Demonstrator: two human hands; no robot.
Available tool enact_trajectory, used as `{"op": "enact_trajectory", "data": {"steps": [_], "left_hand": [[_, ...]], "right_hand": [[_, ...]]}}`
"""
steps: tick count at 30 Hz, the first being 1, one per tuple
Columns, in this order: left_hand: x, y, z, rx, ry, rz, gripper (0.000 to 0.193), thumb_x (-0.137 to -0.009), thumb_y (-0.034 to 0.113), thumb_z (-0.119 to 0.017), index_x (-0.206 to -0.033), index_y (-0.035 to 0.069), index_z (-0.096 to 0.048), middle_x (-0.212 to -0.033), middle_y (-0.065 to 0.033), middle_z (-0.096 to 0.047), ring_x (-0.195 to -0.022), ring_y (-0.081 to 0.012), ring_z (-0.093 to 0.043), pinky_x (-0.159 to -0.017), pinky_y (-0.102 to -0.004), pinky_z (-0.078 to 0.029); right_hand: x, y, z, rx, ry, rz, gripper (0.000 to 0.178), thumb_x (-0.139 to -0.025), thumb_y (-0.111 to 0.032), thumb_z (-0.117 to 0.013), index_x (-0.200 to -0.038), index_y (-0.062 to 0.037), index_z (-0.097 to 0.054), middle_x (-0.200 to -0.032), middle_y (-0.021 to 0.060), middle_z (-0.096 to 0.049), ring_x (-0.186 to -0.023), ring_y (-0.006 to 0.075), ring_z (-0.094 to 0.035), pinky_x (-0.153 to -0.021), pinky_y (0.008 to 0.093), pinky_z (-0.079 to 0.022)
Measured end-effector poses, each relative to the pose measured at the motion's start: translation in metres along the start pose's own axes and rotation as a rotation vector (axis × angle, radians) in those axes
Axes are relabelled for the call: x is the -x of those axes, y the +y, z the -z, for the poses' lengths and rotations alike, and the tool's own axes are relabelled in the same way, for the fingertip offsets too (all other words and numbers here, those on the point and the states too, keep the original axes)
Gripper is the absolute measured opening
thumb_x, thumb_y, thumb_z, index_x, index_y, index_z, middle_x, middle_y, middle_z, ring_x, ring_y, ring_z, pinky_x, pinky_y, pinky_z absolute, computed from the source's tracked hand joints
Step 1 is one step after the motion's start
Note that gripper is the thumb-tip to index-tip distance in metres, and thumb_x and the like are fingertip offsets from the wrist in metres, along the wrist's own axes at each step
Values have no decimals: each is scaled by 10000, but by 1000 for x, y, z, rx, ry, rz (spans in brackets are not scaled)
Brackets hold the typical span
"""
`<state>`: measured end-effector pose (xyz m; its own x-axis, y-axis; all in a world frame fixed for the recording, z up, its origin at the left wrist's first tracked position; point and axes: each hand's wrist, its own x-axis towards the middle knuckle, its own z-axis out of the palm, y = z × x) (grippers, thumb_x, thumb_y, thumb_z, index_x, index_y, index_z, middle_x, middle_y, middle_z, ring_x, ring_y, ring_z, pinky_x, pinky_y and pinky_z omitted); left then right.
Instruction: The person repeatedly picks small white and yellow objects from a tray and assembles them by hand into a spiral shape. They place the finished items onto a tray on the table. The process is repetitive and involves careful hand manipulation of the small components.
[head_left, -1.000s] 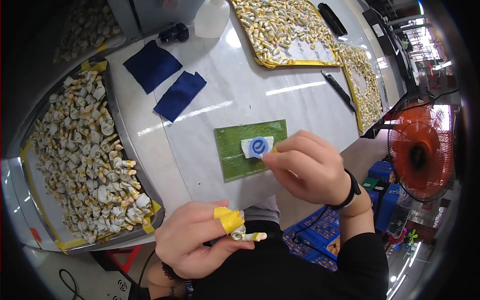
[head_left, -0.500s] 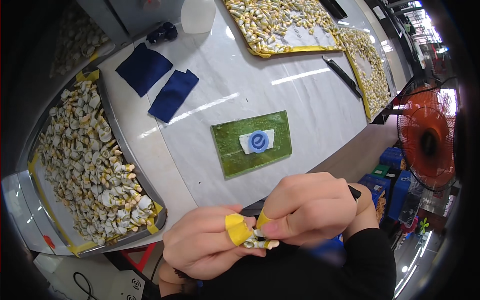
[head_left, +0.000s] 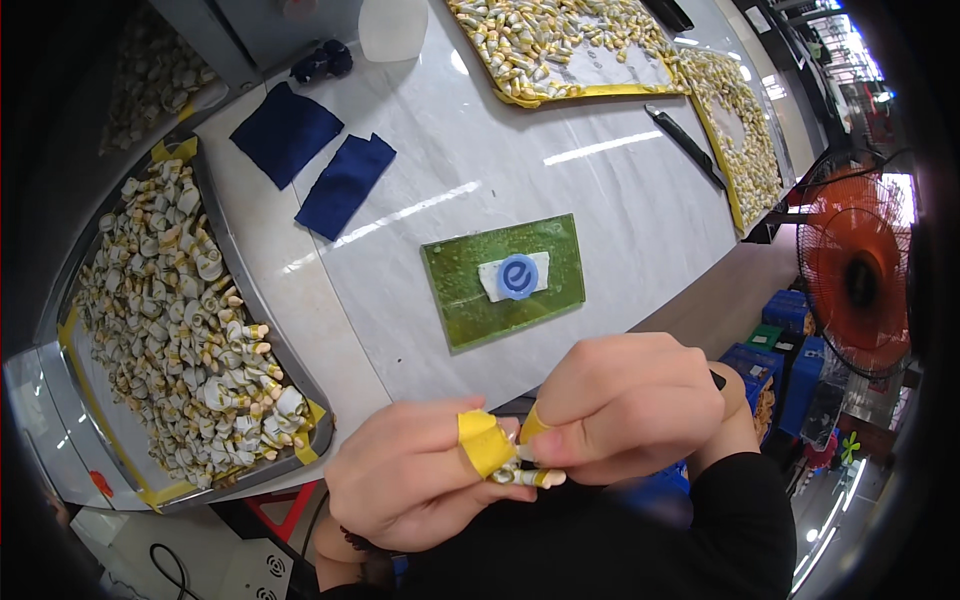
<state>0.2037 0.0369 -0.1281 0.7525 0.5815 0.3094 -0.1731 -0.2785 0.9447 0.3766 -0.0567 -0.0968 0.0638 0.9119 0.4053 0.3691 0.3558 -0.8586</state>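
Observation:
Close to my body, my left hand [head_left: 400,475] is closed on a small painted figure piece [head_left: 540,479], white with yellow bands and a flesh-coloured end. Yellow tape [head_left: 486,443] wraps a finger of that hand. My right hand [head_left: 630,410] is closed right beside it, thumb and forefinger pinched against the piece, with yellow tape on its forefinger too. Behind the right hand a black end [head_left: 718,380] shows; I cannot make out what it belongs to. Beyond both hands lies a green glass slab [head_left: 455,290] bearing a white pad and a round blue disc [head_left: 517,277].
A tray [head_left: 318,410] heaped with similar pieces stands at the left. Two more trays [head_left: 600,92] of small pieces are at the far right, beside a black-handled knife [head_left: 685,145]. Dark blue cloths [head_left: 345,185] lie at the back left. An orange fan [head_left: 860,270] stands at the right.
Both hands have shifted slightly to the right and up, still together. The small piece has turned a little between the fingers.

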Motion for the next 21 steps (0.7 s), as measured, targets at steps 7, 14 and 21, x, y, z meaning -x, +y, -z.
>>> {"op": "enact_trajectory", "data": {"steps": [7,14,21], "left_hand": [[4,-5,-12,-15,164,-100,381,-631,93,-833,-926,11,-605,-899,-137,-662,-782,-235,-645,-745,-339,-548],[11,-1,-1,667,63,356,315,-717,9,-758,-979,-60,-598,-872,-154,-663,-794,-178,-655,-715,-283,-522],[13,-4,3,630,-92,486,188,-734,27,-749,-874,-39,-643,-785,-100,-676,-711,-112,-648,-635,-217,-486]], "right_hand": [[6,-1,-11,143,143,118,97,-699,32,-702,-786,28,-660,-741,100,-618,-593,207,-590,-522,270,-477],[-11,1,10,-130,-92,-112,156,-721,-49,-738,-867,-43,-686,-820,57,-580,-704,189,-542,-603,285,-420],[-15,-2,10,-161,-251,-238,122,-711,-85,-767,-798,-84,-682,-820,34,-525,-699,176,-512,-587,275,-393]]}}
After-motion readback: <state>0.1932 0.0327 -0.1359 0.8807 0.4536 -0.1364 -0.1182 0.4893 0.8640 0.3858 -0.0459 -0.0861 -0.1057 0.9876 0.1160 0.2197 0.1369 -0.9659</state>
